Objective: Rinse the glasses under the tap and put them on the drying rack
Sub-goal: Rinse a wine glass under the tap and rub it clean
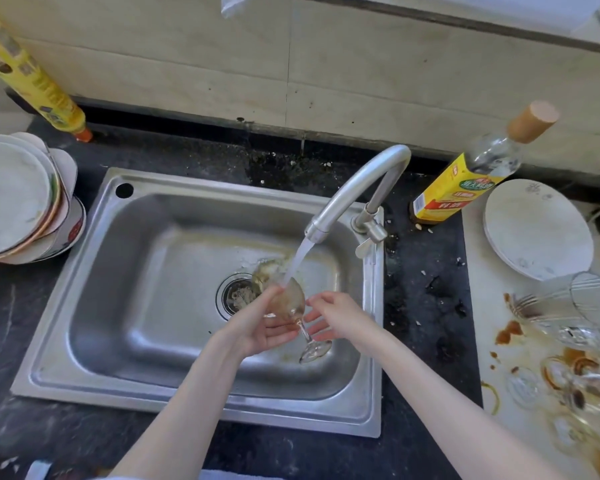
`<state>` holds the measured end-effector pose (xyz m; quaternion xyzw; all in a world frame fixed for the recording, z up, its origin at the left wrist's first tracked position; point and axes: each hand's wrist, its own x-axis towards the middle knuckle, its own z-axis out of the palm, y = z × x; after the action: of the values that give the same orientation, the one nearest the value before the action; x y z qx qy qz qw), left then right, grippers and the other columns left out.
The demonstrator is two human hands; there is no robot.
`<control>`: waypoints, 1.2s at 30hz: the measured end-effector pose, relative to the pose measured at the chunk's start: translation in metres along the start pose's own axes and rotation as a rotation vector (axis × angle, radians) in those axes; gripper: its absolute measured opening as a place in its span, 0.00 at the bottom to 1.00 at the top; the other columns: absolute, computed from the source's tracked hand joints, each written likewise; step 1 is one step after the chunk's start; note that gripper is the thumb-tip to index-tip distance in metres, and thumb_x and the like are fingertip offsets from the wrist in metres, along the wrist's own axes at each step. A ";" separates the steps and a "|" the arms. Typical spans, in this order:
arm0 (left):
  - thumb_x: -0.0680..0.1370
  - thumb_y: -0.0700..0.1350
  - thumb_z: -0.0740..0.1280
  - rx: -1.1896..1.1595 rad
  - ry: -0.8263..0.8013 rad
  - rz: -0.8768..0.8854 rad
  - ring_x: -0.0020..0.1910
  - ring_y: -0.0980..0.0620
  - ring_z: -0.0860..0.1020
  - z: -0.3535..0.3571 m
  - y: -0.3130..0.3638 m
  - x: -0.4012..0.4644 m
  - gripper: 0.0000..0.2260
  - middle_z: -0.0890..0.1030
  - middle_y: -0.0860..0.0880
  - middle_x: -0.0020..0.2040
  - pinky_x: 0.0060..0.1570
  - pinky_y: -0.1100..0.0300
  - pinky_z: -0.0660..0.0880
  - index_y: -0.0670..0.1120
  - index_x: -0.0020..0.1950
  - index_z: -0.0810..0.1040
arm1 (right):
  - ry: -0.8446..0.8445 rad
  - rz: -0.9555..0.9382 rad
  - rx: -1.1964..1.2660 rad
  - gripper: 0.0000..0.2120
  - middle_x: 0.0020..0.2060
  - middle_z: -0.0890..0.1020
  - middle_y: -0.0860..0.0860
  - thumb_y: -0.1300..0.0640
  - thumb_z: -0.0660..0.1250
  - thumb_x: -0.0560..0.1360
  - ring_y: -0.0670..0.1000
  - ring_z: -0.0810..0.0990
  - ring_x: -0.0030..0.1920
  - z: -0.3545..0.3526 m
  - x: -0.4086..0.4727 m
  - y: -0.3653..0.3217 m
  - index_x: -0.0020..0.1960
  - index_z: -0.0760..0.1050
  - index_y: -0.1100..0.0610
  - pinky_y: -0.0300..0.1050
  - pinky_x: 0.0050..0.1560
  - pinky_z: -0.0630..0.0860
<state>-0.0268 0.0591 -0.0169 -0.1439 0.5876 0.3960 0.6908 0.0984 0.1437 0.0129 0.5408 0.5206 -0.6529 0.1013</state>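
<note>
Rinsing wine glass over sink; tap stream hits its tilted bowl | left hand cradles bowl, fingers loosely curled | right hand fingers spread at stem; grasp unclear | dirty glasses right of sink

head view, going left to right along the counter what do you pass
stack of plates → sink → wine glass under the tap → yellow-labelled bottle → white plate → dirty glasses

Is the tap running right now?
On: a white stream falls from the tap onto the wine glass over the sink.
</note>
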 end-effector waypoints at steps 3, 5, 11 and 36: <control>0.73 0.58 0.66 0.076 0.010 -0.014 0.43 0.46 0.79 -0.001 0.000 0.004 0.19 0.81 0.42 0.40 0.40 0.58 0.77 0.42 0.50 0.75 | -0.029 -0.009 0.039 0.12 0.36 0.77 0.54 0.56 0.57 0.80 0.51 0.77 0.32 0.005 0.001 -0.004 0.41 0.73 0.56 0.43 0.36 0.75; 0.72 0.59 0.66 0.098 0.022 -0.006 0.43 0.47 0.78 -0.003 0.001 0.006 0.19 0.81 0.44 0.37 0.40 0.59 0.75 0.43 0.49 0.76 | -0.062 -0.003 0.078 0.12 0.38 0.78 0.57 0.56 0.57 0.80 0.54 0.78 0.34 0.006 0.002 -0.006 0.42 0.74 0.57 0.47 0.39 0.75; 0.71 0.62 0.67 0.091 0.096 0.103 0.49 0.47 0.77 -0.004 0.008 0.006 0.23 0.80 0.46 0.46 0.42 0.57 0.73 0.44 0.52 0.78 | -0.147 -0.016 0.027 0.12 0.43 0.79 0.54 0.56 0.55 0.81 0.50 0.81 0.35 0.013 0.000 -0.018 0.56 0.74 0.59 0.40 0.32 0.75; 0.72 0.56 0.68 0.029 -0.142 0.590 0.36 0.49 0.75 0.016 0.019 -0.012 0.17 0.77 0.42 0.39 0.33 0.60 0.69 0.43 0.47 0.77 | -0.142 0.143 0.274 0.30 0.19 0.60 0.49 0.36 0.39 0.79 0.46 0.57 0.18 0.035 0.010 -0.024 0.34 0.65 0.57 0.33 0.22 0.56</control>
<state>-0.0292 0.0767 0.0037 0.0710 0.5598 0.5803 0.5872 0.0571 0.1304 0.0140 0.5379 0.3782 -0.7454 0.1093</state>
